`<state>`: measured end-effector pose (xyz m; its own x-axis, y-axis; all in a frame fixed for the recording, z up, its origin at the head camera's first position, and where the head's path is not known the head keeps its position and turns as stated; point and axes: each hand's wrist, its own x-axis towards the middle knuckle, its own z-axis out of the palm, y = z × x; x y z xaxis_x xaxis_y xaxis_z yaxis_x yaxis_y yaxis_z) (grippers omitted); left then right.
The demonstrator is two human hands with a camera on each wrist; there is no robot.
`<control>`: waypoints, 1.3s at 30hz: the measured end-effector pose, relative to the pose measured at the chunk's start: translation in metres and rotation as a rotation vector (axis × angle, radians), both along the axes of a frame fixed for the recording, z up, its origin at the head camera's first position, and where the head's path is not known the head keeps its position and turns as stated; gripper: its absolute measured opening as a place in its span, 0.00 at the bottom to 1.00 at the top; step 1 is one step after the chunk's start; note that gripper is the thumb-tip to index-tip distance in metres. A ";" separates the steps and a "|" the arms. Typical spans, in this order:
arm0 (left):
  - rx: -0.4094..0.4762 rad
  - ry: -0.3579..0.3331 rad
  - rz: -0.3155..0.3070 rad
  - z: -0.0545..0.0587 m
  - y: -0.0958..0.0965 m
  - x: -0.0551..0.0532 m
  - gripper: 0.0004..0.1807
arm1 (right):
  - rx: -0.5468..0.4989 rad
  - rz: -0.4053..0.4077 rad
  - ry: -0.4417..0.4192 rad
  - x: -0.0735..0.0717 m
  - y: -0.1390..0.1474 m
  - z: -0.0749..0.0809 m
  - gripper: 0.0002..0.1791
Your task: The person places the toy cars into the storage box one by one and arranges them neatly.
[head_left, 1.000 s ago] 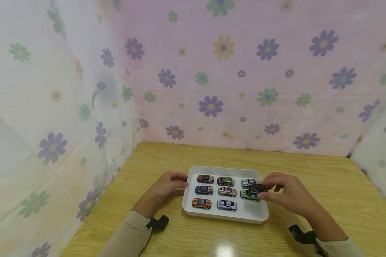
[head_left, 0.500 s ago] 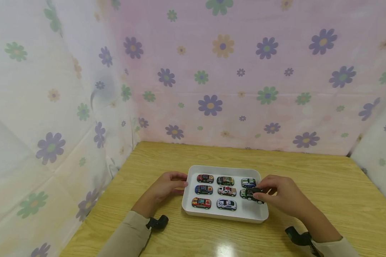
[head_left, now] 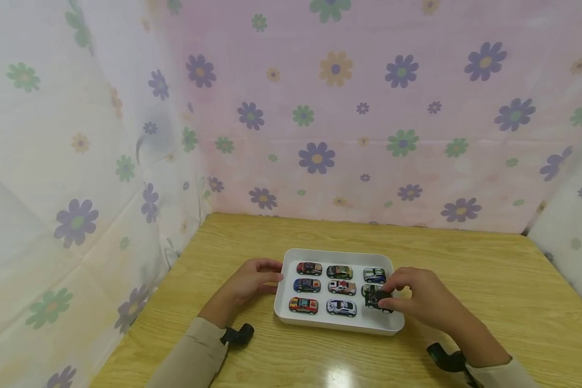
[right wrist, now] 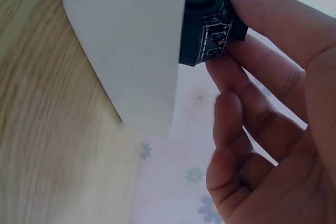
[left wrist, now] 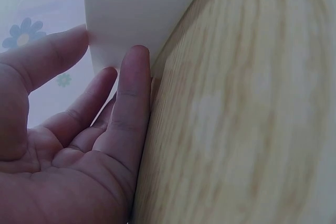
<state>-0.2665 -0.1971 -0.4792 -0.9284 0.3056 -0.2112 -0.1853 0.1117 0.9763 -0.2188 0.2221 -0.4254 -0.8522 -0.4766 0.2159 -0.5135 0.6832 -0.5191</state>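
Observation:
Over the right part of a white tray, my right hand pinches a black toy car between thumb and fingers. In the right wrist view the same black toy car shows a white-spoked wheel above the tray wall. Just behind it, a green toy car is mostly hidden. My left hand rests at the tray's left end; the left wrist view shows its fingers fairly straight, touching or very near the tray's outer wall.
Inside the tray several toy cars stand in rows, among them a blue car, a red-yellow car, a white car and a white-green car. The wooden table meets flowered cloth behind and at the sides.
My right hand has carried the black toy car toward the tray's near side and slightly left, from over the green car to just in front of it. The left hand has stayed in place.

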 end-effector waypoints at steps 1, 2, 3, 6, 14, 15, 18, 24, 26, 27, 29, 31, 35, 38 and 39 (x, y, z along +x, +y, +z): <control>0.003 0.001 -0.002 0.000 0.000 0.000 0.25 | 0.008 -0.003 -0.003 0.000 0.000 0.000 0.10; 0.004 0.002 -0.003 -0.001 0.000 0.000 0.25 | 0.015 -0.005 -0.009 0.000 -0.001 -0.001 0.10; 0.005 0.003 -0.004 -0.001 -0.001 0.000 0.25 | 0.022 -0.005 -0.013 0.000 -0.001 -0.002 0.10; 0.005 0.000 -0.001 -0.002 -0.001 0.000 0.25 | 0.044 -0.007 -0.023 -0.001 -0.001 -0.004 0.11; 0.011 -0.006 0.014 -0.002 -0.001 0.000 0.25 | 0.064 -0.023 -0.053 -0.003 -0.003 -0.006 0.11; 0.010 -0.005 0.016 -0.002 -0.001 0.000 0.24 | 0.068 -0.026 -0.057 -0.003 -0.004 -0.006 0.11; 0.008 -0.002 0.014 -0.001 -0.001 0.000 0.24 | 0.085 -0.033 -0.074 -0.003 -0.006 -0.007 0.11; 0.012 -0.004 0.003 -0.001 -0.001 0.001 0.25 | 0.113 -0.039 -0.083 -0.005 -0.006 -0.011 0.11; 0.008 -0.004 0.007 -0.001 -0.001 0.001 0.25 | 0.115 -0.037 -0.080 -0.005 -0.006 -0.012 0.11; 0.007 -0.006 0.011 -0.001 -0.001 0.001 0.25 | 0.115 -0.035 -0.079 -0.005 -0.006 -0.012 0.11; 0.004 -0.006 0.014 -0.001 -0.001 0.001 0.25 | 0.116 -0.032 -0.078 -0.006 -0.006 -0.012 0.11; 0.007 -0.005 0.015 0.000 0.000 0.001 0.25 | 0.117 -0.032 -0.078 -0.005 -0.006 -0.012 0.11; 0.017 -0.002 0.009 0.000 0.000 0.001 0.25 | 0.120 -0.032 -0.083 -0.005 -0.006 -0.012 0.10; 0.019 -0.001 0.008 -0.001 0.000 0.000 0.25 | 0.119 -0.030 -0.080 -0.005 -0.005 -0.012 0.10; 0.019 -0.002 0.011 -0.001 0.000 0.000 0.25 | 0.117 -0.029 -0.079 -0.005 -0.005 -0.013 0.10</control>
<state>-0.2666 -0.1972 -0.4802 -0.9312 0.2995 -0.2077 -0.1886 0.0916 0.9778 -0.2237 0.2172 -0.4379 -0.8783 -0.4691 0.0919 -0.4531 0.7558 -0.4728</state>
